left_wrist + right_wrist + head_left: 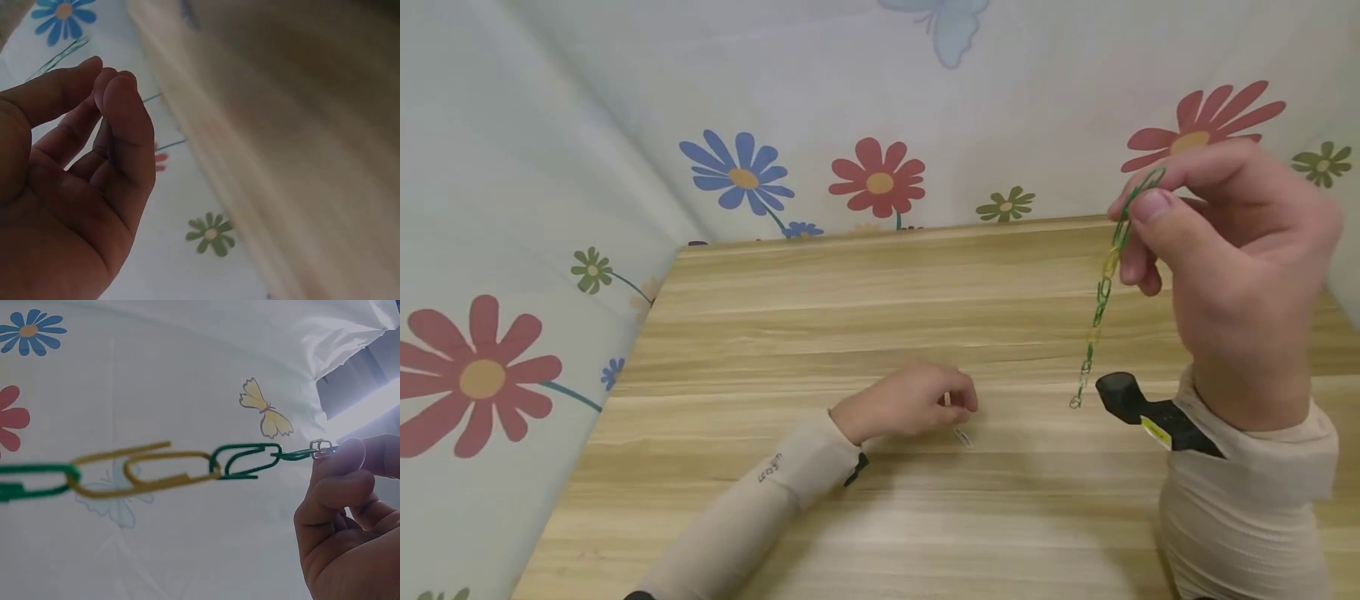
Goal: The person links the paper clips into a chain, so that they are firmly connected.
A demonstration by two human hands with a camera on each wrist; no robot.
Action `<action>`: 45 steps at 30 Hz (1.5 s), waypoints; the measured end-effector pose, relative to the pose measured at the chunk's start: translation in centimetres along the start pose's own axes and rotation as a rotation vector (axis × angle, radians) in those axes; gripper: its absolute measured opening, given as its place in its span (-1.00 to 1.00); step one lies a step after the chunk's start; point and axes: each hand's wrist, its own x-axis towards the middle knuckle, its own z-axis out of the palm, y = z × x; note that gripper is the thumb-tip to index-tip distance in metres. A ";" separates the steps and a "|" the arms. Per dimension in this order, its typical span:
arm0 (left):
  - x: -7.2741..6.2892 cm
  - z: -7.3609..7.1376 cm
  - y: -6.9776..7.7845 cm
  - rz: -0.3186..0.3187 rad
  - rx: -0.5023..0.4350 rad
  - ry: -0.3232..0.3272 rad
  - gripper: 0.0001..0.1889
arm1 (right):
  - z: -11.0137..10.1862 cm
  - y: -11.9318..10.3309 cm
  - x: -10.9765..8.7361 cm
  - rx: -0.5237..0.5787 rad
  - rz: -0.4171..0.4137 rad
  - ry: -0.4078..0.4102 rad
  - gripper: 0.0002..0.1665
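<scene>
My right hand [1247, 233] is raised high at the right, thumb and forefinger pinching the top green paper clip [1150, 179] of a linked chain. The chain [1101, 296] of green, yellow and pale clips hangs down at a slant. In the right wrist view, a yellow clip [144, 472] linked between green clips crosses the picture to the fingertips. Low over the table, my left hand [910, 398] has its thumb and fingertips drawn together. From these fingers a paper clip [963, 437] sticks out towards me; its green-edged loop [65, 55] shows past a finger.
A wood-grain tabletop [820, 317] lies under both hands. Behind it and to the left hangs a pale cloth [1037, 108] printed with flowers and butterflies. A black wrist mount [1157, 417] juts from the right sleeve, close to the chain's lower end.
</scene>
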 end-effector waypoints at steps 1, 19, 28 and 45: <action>0.1 0.4 -0.2 0.002 0.013 -0.014 -0.92 | 0.0 0.0 0.1 -0.006 -0.002 -0.002 -0.76; 0.2 1.9 -1.1 -0.094 0.140 -0.075 -0.90 | 0.1 -0.5 0.9 -0.047 0.017 -0.011 -0.75; -0.4 -0.7 -1.2 0.020 -0.176 0.104 -0.88 | -0.1 -0.7 0.8 -0.068 0.037 -0.056 -0.78; -1.3 -5.2 0.7 0.158 -0.532 0.458 -0.94 | 1.5 -0.3 -0.8 -0.292 0.134 -0.254 -0.91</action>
